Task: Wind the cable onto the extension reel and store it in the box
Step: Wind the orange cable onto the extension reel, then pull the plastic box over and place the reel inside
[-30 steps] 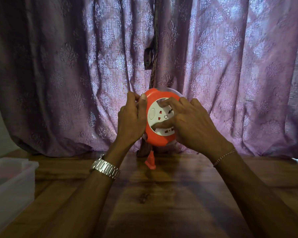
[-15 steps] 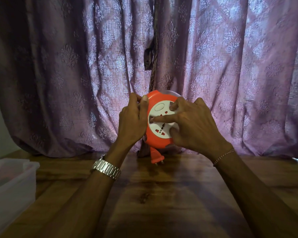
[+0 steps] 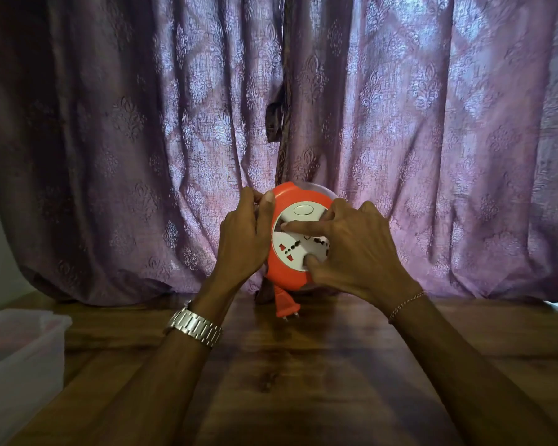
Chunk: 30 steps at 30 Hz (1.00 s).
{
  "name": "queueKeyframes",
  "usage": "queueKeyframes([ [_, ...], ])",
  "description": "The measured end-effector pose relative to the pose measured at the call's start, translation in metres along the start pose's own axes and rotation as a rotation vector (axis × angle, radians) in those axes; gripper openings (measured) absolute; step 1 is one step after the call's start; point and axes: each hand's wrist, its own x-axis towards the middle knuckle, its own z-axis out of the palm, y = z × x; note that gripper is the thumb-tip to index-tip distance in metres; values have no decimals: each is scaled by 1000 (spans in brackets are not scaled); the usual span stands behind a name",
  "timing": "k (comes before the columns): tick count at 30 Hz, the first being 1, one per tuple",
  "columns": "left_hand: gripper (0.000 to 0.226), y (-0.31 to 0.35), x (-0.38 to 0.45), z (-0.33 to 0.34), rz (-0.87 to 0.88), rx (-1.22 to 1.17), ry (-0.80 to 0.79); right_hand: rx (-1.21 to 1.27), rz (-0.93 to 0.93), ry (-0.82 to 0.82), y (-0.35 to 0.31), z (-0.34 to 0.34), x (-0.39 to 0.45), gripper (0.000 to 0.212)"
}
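Note:
An orange extension reel point(image 3: 284, 272) with a white socket face point(image 3: 298, 244) is held upright above the wooden table, in front of the curtain. My left hand point(image 3: 244, 239) grips the reel's left rim, thumb on the front edge. My right hand point(image 3: 355, 249) lies across the white face, its index finger and thumb hooked into the face. The orange plug point(image 3: 285, 305) hangs just under the reel on a very short length of cable. The wound cable itself is hidden inside the reel.
A translucent plastic box point(image 3: 20, 355) stands open at the table's left edge. A purple patterned curtain point(image 3: 432, 140) hangs close behind the reel. The wooden table point(image 3: 287, 381) stretches toward me between my forearms.
The white face has turned under my right hand's fingers, bringing its oval button to the top. The plug has swung and now hangs close under the reel. My left hand stayed on the rim.

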Motion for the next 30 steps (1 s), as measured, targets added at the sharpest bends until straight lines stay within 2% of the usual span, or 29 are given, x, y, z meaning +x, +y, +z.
queueKeyframes([
  [4, 32, -1, 2, -3, 9, 8, 5, 47, 68, 68, -6, 6, -1, 58],
  [9, 36, 2, 2, -5, -30, -12, -4, -15, -12, 59, 1, 4, 4, 57],
  [12, 33, 5, 3, -10, -21, -6, -6, 88, -70, 37, 9, 1, 2, 65],
  [15, 31, 9, 0, -17, -31, -31, 9, 345, -12, 186, 10, -4, -16, 72],
  [18, 33, 18, -3, -25, -52, -45, 24, 577, 228, 329, 3, -8, -33, 78],
  [20, 33, 24, -7, -32, -59, -51, 27, 862, 492, 301, -8, -11, -42, 84],
  [22, 31, 29, -11, -40, -63, -78, 43, 1186, 732, 197, -23, -14, -48, 88],
  [24, 32, 36, -17, -49, -80, -112, 62, 1486, 864, 144, -39, -15, -53, 73],
  [26, 34, 42, -25, -57, -98, -143, 80, 1742, 890, 109, -54, -17, -55, 54],
  [27, 34, 44, -29, -60, -107, -146, 86, 1832, 872, 86, -61, -17, -55, 53],
  [30, 31, 50, -43, -74, -100, -124, 117, 1911, 836, 88, -80, -18, -54, 64],
])
